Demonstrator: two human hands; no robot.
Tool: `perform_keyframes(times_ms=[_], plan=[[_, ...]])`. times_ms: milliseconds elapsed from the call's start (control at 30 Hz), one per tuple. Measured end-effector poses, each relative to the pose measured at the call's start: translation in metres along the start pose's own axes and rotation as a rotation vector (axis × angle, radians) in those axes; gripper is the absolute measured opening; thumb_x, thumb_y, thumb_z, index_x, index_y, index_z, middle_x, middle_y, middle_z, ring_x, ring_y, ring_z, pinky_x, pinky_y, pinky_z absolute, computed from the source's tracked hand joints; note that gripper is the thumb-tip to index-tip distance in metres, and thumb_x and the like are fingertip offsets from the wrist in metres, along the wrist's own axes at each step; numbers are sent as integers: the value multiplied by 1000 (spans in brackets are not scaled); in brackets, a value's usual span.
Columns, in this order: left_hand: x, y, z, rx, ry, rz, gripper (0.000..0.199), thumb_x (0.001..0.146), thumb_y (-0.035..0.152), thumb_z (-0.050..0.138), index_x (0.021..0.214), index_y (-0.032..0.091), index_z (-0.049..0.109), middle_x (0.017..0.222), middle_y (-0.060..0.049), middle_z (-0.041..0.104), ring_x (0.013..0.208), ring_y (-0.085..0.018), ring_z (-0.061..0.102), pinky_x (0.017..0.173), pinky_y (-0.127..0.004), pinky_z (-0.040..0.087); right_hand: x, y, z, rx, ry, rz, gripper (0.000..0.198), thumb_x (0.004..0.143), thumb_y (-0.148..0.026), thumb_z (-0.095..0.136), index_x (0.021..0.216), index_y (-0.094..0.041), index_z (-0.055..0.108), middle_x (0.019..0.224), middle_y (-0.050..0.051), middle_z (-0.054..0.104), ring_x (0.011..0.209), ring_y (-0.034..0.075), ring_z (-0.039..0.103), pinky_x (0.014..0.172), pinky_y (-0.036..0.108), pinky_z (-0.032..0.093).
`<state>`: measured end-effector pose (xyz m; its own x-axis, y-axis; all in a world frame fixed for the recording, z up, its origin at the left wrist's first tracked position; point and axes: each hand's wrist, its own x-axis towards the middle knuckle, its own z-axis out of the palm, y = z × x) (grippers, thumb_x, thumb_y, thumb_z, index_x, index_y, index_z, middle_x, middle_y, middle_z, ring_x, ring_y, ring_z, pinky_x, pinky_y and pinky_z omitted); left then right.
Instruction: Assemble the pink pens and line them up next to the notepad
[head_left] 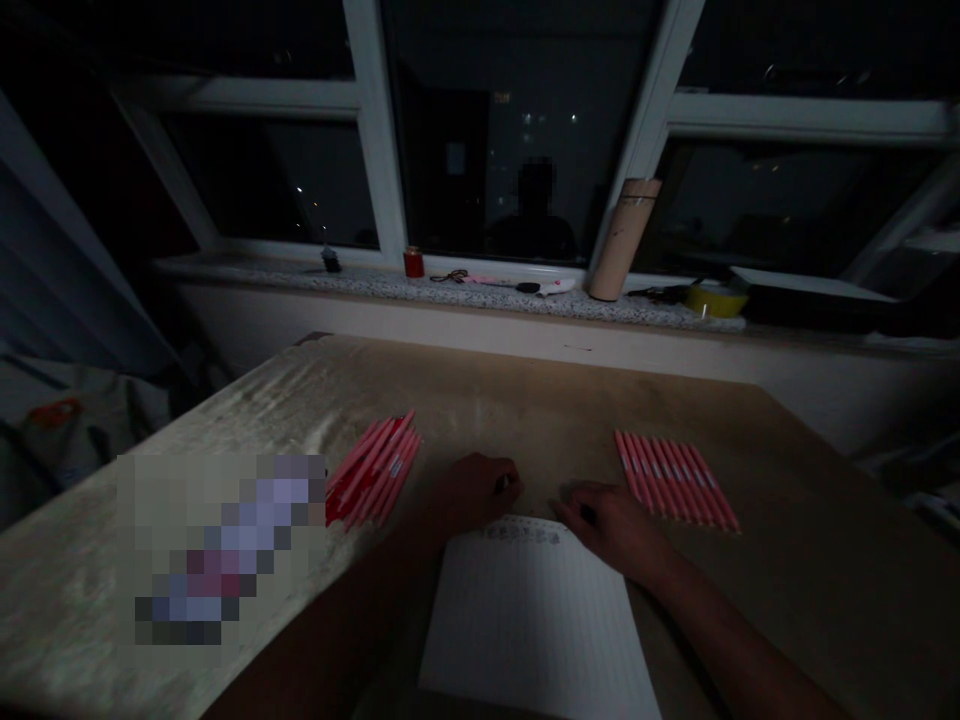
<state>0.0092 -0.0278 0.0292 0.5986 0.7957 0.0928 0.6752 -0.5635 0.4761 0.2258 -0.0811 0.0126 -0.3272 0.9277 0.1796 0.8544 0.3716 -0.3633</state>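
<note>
A sheet of lined paper (536,620), with dark marks along its top edge, lies in front of me on the table. Near its top left corner rests my left hand (476,488), its fingers curled in and nothing visible in them. My right hand (615,525) lies at the top right corner, also loosely closed, and I see nothing in it. Left of my left hand is a loose pile of pink pencils (382,470) on a red wrapper, some crossing others. Beyond my right hand, several more pink pencils (675,478) lie side by side in a neat row.
A blurred-out item (240,540) lies on the table (517,400) at the left. Along the windowsill (360,283) stand a small red jar (413,263), a tall tan flask (626,240) and a yellow tape roll (716,299). Dark windows rise behind.
</note>
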Motion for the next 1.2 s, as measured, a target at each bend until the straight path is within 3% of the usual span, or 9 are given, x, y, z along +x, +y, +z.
perform_keyframes(times_ms=[233, 367, 433, 633, 1200], plan=[[4, -14, -11, 128, 65, -83, 20, 80, 33, 49, 85, 20, 64, 72, -2, 65, 67, -14, 58, 64, -23, 40, 0, -1, 1, 17, 9, -9, 32, 88, -32, 41, 62, -19, 54, 61, 0, 55, 57, 13, 52, 55, 24, 34], [3, -23, -24, 310, 144, -204, 19, 80, 26, 47, 91, 19, 62, 92, -6, 63, 85, -17, 58, 75, -26, 42, 0, 0, 1, 25, 9, -11, 33, 88, -33, 40, 62, -19, 54, 61, 0, 55, 57, 13, 52, 54, 24, 34], [1, -27, -31, 403, 125, -299, 22, 80, 22, 46, 95, 17, 61, 96, -9, 61, 91, -19, 57, 79, -28, 42, 0, 0, 1, 22, 3, -14, 33, 88, -34, 39, 62, -19, 54, 61, 1, 55, 57, 13, 53, 54, 24, 35], [-7, -35, -45, 551, 114, -497, 35, 76, 4, 38, 104, 13, 57, 101, -14, 59, 89, -22, 60, 73, -30, 45, 0, 0, 0, 17, -3, 3, 33, 89, -36, 39, 63, -19, 53, 62, 1, 56, 58, 13, 53, 54, 24, 35], [-5, -42, -48, 572, 94, -518, 31, 77, 3, 36, 96, 11, 59, 95, -16, 64, 84, -20, 63, 73, -28, 47, 0, 0, 0, 33, -10, -6, 32, 89, -34, 40, 63, -19, 52, 62, 0, 55, 57, 13, 53, 54, 23, 34]])
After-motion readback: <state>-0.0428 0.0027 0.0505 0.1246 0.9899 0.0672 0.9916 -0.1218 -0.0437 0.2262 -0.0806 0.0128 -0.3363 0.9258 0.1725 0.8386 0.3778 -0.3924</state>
